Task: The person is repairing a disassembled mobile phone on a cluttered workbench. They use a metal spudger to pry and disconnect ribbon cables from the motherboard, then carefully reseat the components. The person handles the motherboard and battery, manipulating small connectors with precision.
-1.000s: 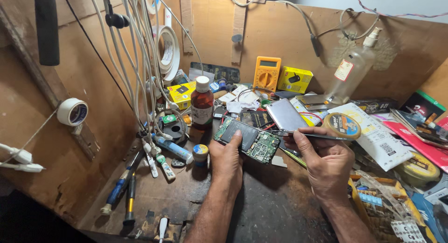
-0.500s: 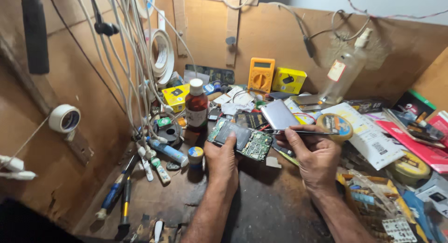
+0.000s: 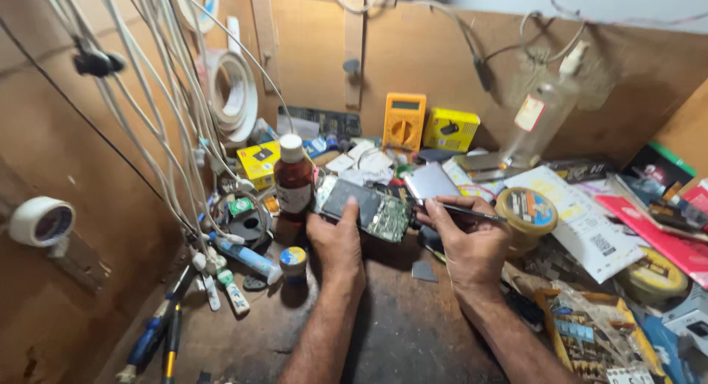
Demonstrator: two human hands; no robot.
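Observation:
My left hand (image 3: 338,240) grips the near edge of an opened phone (image 3: 363,205), whose dark shield and green circuit board face up. My right hand (image 3: 464,240) pinches a thin dark tweezers-like tool (image 3: 472,213), its tip pointing left toward the phone's right edge. Just behind the tool lies a grey phone back cover (image 3: 431,182). Both forearms rest over the dark worn bench surface (image 3: 398,325).
A brown bottle with a white cap (image 3: 293,179) stands left of the phone, a small round tin (image 3: 293,261) below it. Behind are an orange multimeter (image 3: 404,123) and yellow box (image 3: 450,129). White cables (image 3: 158,111) hang at left. A round tub (image 3: 525,214), papers and packets crowd the right.
The view has shifted slightly closer and lower. Both hands keep their hold, with the tool tip staying near the phone's right edge.

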